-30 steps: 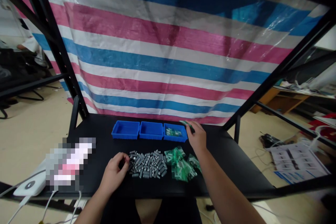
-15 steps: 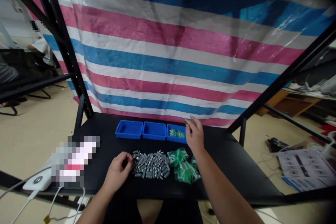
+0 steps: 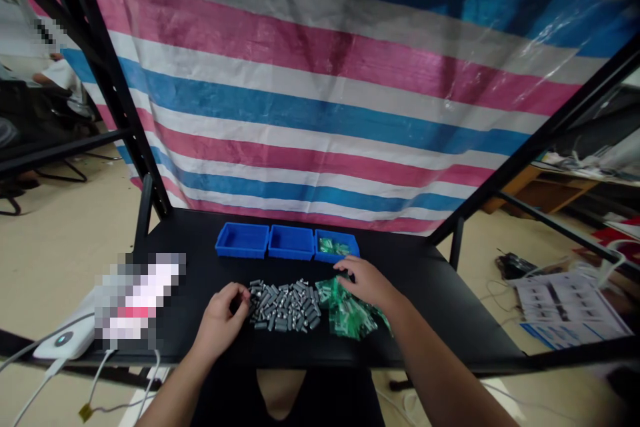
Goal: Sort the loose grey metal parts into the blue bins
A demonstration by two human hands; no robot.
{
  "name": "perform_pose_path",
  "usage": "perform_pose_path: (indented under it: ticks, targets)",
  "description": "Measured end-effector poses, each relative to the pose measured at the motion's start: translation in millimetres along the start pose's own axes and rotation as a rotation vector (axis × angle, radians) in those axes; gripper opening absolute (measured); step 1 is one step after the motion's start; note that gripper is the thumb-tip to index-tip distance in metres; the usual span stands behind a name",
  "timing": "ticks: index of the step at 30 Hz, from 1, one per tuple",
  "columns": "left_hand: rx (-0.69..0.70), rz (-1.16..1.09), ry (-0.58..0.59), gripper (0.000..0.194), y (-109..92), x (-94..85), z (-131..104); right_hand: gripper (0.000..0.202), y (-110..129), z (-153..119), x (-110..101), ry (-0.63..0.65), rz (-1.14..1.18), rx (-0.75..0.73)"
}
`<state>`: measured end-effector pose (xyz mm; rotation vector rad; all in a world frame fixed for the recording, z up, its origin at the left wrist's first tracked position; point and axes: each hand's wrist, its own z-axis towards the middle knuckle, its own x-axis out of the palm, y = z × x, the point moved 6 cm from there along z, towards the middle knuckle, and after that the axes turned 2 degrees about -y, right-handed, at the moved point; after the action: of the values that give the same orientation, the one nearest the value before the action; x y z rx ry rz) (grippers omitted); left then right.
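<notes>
Right hand (image 3: 367, 280) arches over green plastic packets (image 3: 350, 320) as left hand (image 3: 224, 317) curls beside grey cylinders (image 3: 285, 307)

The right forearm reaches in from the lower right, wrist low, the back of the hand upward. Its fingers bend toward the left, with a narrow gap showing between thumb and fingertips. The hand is above the far edge of the packet heap; whether the thumb touches a packet cannot be told. The left forearm slants up from the lower left, and that hand is turned on its side, fingers rounded, index tip and thumb close together at the left edge of the cylinder pile. Whether it pinches a piece cannot be told.

Pile and heap lie side by side on the black tabletop (image 3: 425, 320). Behind them stand a left blue tray (image 3: 243, 240), a middle blue tray (image 3: 291, 241) and a right blue tray (image 3: 325, 257), the last holding more green packets.

Print on the sheet (image 3: 583, 303) at far right is too small to read; blurring masks the object (image 3: 145, 297) on the table's left.
</notes>
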<state>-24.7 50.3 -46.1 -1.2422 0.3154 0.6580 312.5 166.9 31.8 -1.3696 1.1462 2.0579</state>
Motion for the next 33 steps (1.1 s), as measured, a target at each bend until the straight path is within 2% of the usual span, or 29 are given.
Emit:
perform_pose_path:
  ticks: [4,6,8,10,12,13,16,17,18,19,22,23,25,29,33]
  targets:
    - [0.018,-0.002,-0.01,0.017,-2.0,-1.4,0.7,0.041,0.4,-9.0,29.4,0.038,-0.018,-0.027]
    - [0.017,-0.001,-0.012,0.017,-2.3,-1.6,0.5,0.03,-2.3,-6.3,40.7,0.029,-0.02,-0.011]
    - [0.009,0.0,-0.01,0.017,-1.7,-1.2,-0.1,0.015,-3.0,-0.7,41.9,-0.001,0.008,-0.015]
    - [0.004,0.001,-0.009,0.018,-0.8,-0.7,-0.5,0.005,-2.7,5.9,32.6,-0.036,0.072,-0.019]
    - [0.007,0.001,-0.014,0.018,-0.5,-0.8,-0.6,0.002,-4.0,12.2,13.0,-0.115,0.144,0.009]
    - [0.01,0.001,-0.015,0.019,-0.6,-0.8,-0.5,0.005,-5.9,14.6,-0.5,-0.2,0.165,0.033]
    - [0.018,0.002,-0.013,0.018,-1.6,-0.9,-0.1,0.011,-13.6,13.7,-43.0,-0.596,0.123,0.081]
    - [0.02,0.003,-0.014,0.018,-1.9,-1.1,0.0,0.013,-16.2,12.4,-50.4,-0.681,0.083,0.082]
    - [0.021,0.002,-0.018,0.018,-2.2,-1.3,0.0,0.014,-18.7,13.2,-51.7,-0.692,0.036,0.075]
    - [0.021,0.001,-0.022,0.017,-2.4,-1.6,-0.1,0.014,-21.6,15.7,-47.4,-0.632,-0.017,0.068]
    - [0.015,-0.006,-0.026,0.016,-2.3,-1.7,-0.2,0.013,-33.1,21.1,-16.6,-0.27,-0.166,0.099]
    - [0.015,-0.005,-0.024,0.016,-2.5,-1.7,-0.2,0.014,-36.0,19.6,-8.8,-0.191,-0.198,0.118]
    - [0.018,0.0,-0.023,0.016,-3.1,-1.9,0.1,0.018,-35.9,14.0,-4.8,-0.17,-0.226,0.138]
    - [0.014,0.016,-0.014,0.02,-2.9,-2.1,0.4,0.019,-19.8,-0.1,-14.0,-0.228,-0.161,0.051]
    - [0.014,0.027,0.001,0.02,0.2,-0.6,0.0,0.034,-15.2,-11.9,5.8,-0.005,-0.064,0.012]
